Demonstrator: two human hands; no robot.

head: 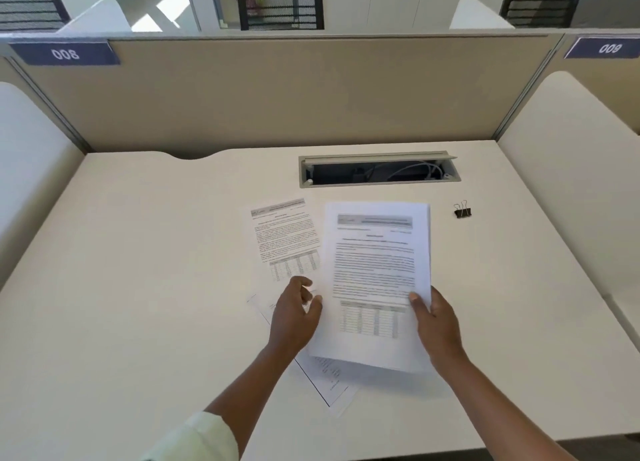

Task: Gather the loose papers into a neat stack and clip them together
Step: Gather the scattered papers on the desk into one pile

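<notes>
A small stack of printed papers [375,270] is lifted off the white desk [138,287], pinched at its right edge by my right hand [438,325], thumb on top. To its left a single printed sheet [285,238] lies flat on the desk. Another sheet [327,377] lies skewed beneath the stack, partly hidden by it. My left hand [294,316] hovers over the lower end of the flat sheet, fingers curled and apart, holding nothing. A black binder clip [462,210] stands on the desk at the right, away from both hands.
An open cable tray [379,169] with wires is set into the desk behind the papers. A beige partition [294,89] closes the back, with white side dividers [571,155] left and right. Black chairs stand beyond the partition.
</notes>
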